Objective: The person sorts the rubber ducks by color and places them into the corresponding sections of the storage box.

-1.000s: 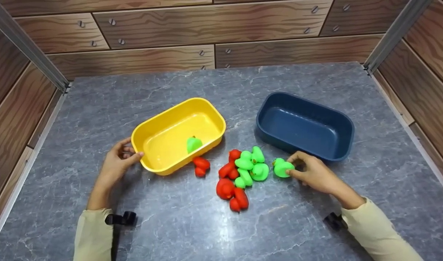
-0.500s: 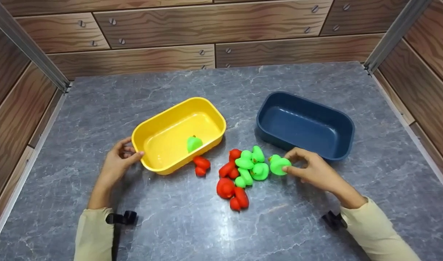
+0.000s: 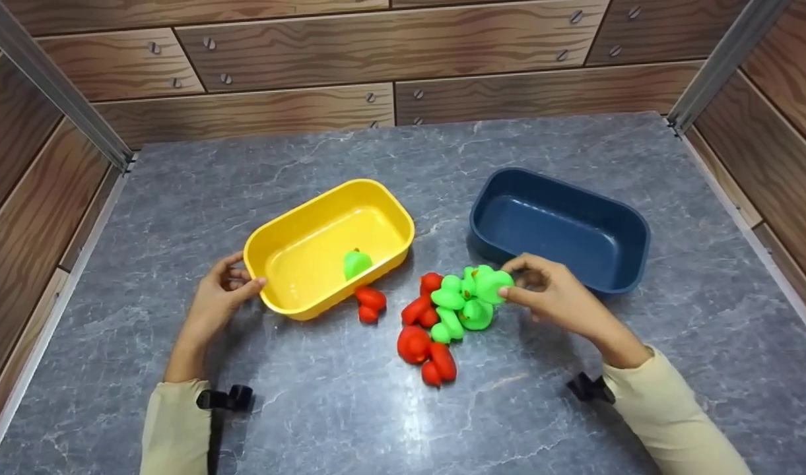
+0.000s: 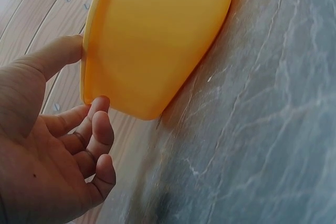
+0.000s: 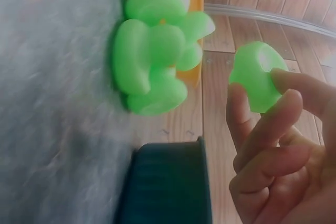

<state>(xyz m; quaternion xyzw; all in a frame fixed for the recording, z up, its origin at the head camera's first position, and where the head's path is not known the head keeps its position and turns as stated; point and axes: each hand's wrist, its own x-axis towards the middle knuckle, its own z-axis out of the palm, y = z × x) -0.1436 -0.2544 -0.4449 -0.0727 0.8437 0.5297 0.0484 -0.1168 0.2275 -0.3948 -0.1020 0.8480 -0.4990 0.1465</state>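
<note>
My left hand (image 3: 218, 300) grips the left end of a yellow plastic tub (image 3: 297, 221), with the thumb and index finger at its rim; the other fingers curl loosely in the left wrist view. One green rubber duck (image 3: 357, 264) sits inside the tub. Between thumb and fingertips, my right hand (image 3: 558, 297) pinches another green rubber duck (image 5: 257, 74). In the right wrist view it is held above the table, apart from the pile. Below and left of it are several green rubber ducks (image 3: 448, 297) and several red rubber ducks (image 3: 414, 344), clustered together.
A dark blue tub (image 3: 548, 231) stands at the right, behind my right hand. One red rubber duck (image 3: 370, 303) lies by the yellow tub's front wall. Wood-patterned panels (image 3: 297, 53) enclose the grey marbled table (image 3: 297, 409) at the back and sides.
My right hand has lifted the green rubber duck and carried it left and slightly away, over the edge of the pile. My left hand stays at the yellow tub.
</note>
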